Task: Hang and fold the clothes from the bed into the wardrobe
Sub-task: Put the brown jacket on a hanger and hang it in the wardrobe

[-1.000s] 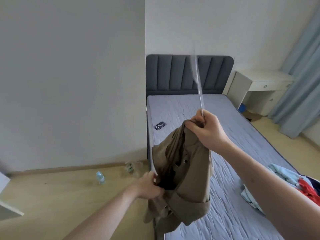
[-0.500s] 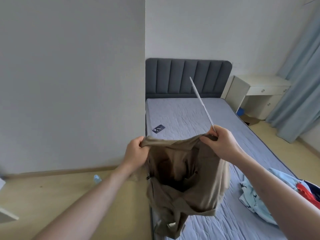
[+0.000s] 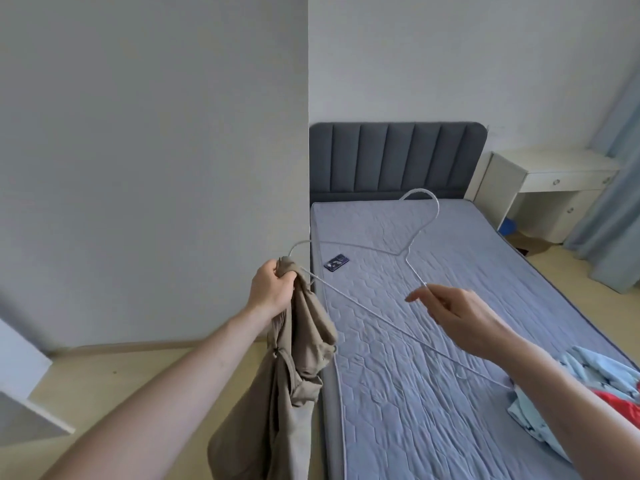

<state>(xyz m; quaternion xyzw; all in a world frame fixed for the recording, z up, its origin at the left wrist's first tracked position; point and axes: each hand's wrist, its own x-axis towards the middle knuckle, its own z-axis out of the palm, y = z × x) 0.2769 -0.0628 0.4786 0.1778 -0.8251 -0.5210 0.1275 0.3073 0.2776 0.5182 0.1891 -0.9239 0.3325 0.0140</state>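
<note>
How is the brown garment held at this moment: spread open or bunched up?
Bunched up. The left hand grips the brown garment at one gathered point, and it hangs down in loose folds beside the bed.

A bunched tan garment (image 3: 298, 368) hangs beside the bed (image 3: 450, 341), one wire hanger (image 3: 408, 252) end inside.

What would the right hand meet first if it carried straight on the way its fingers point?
Probably only the mattress: the right hand, pinching the wire hanger, points left and away across it, roughly toward the phone. Depth is unclear.

bare forearms, hands (image 3: 273, 287), no sleeves
</note>
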